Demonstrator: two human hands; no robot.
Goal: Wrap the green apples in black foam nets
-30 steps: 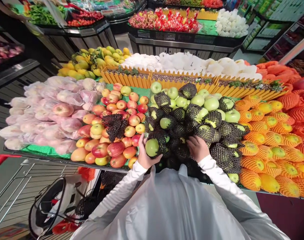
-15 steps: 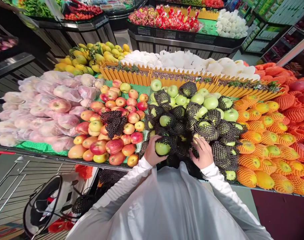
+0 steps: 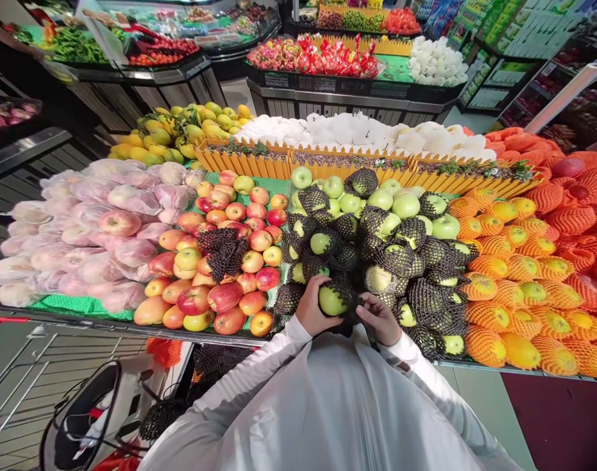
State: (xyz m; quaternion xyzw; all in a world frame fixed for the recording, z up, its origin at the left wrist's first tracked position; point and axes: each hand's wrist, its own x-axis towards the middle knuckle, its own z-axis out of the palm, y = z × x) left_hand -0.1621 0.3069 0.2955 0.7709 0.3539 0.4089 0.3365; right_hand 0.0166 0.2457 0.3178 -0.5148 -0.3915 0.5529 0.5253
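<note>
My left hand (image 3: 315,306) is wrapped round a green apple (image 3: 332,301) partly covered by a black foam net (image 3: 346,288). On the other side of the apple, my right hand (image 3: 380,319) has thumb and fingers pinched at the edge of that net; the exact grip is dark and partly hidden. Both hands are low over the front of a pile of green apples (image 3: 405,205), many in black nets. Just beyond my right hand lies a pale, wrapped round fruit (image 3: 380,280).
Red and yellow apples (image 3: 223,296) fill the left section, with loose black nets (image 3: 222,252) on top. Bagged fruit (image 3: 97,235) lies farther left, orange-netted fruit (image 3: 492,294) to the right. A low yellow fence (image 3: 347,171) borders the back. A shopping cart (image 3: 21,373) stands lower left.
My right hand has moved left and down from the pile to the net on the held apple, uncovering the pale fruit. My left hand has shifted slightly right with the apple.
</note>
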